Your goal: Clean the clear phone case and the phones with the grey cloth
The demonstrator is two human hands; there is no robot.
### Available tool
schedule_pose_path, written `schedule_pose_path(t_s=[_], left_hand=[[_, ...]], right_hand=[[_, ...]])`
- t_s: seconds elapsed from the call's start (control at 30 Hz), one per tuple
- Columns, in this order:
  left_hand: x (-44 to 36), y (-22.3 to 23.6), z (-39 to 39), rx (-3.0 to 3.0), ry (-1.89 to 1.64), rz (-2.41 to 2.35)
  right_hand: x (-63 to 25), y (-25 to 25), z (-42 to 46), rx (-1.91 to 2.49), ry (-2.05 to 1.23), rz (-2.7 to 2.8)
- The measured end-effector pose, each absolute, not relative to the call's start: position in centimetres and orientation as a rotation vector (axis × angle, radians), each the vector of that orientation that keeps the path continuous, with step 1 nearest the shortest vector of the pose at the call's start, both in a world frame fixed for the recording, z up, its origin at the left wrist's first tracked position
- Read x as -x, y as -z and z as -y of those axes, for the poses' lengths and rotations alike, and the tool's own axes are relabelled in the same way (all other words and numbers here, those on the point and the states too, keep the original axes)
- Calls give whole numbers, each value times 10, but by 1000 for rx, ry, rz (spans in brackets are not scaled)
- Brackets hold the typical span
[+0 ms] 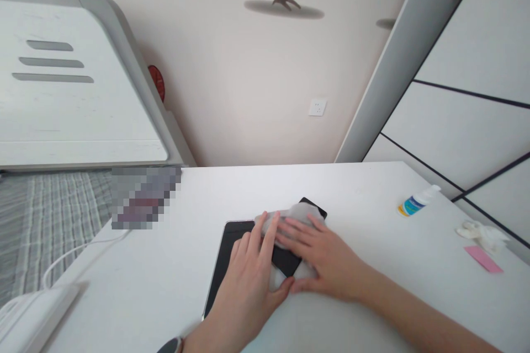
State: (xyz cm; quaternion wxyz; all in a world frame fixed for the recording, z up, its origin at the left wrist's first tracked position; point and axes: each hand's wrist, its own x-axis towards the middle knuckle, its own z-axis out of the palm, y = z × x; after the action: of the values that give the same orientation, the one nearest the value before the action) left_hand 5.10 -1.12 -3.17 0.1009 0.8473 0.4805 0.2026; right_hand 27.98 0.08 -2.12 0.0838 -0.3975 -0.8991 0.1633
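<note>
A crumpled grey cloth [304, 211] lies over a flat black slab [285, 260], perhaps a phone, whose far corner sticks out beyond the cloth. My left hand [252, 267] rests with its index and middle fingers stretched onto the cloth's left part. My right hand [329, 253] lies flat over the cloth, fingers apart. Both thumbs nearly meet below the slab's near corner. Under and left of my left hand is a larger black flat panel with a thin light rim, like a tablet [226, 251]; much of it is hidden. A dark watch-like band [170, 345] is on my left wrist.
On the white table [356, 198] at the right are a small white bottle [418, 201], a crumpled tissue [482, 234] and a pink slip [483, 259]. A white box-shaped device [43, 314] with a cable stands at the lower left. A blurred patch [144, 198] covers something behind it.
</note>
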Motion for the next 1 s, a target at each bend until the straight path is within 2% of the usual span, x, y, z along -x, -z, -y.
schedule_pose_path(t_s=[0.1,0.3,0.47,0.67,0.83,1.0], left_hand=[[-51,30,12,-2487,-569,-1441],[-51,32,11,-2508,-585,-1404],[-52,29,11,-2492,-530,-1445],[-51,31,11,-2516,-569,-1413],[-52,27,10,-2491,-513,-1447],[-51,29,11,-2494,-524,-1416]], right_hand=[[-285,21,-5,1469,-301,2544],[-269,20,6,1022,-551,2730],[-285,20,-6,1483,-330,2564],[-273,23,8,1090,-557,2708],[-289,25,-4,1500,-260,2535],[-272,21,10,1043,-609,2727]])
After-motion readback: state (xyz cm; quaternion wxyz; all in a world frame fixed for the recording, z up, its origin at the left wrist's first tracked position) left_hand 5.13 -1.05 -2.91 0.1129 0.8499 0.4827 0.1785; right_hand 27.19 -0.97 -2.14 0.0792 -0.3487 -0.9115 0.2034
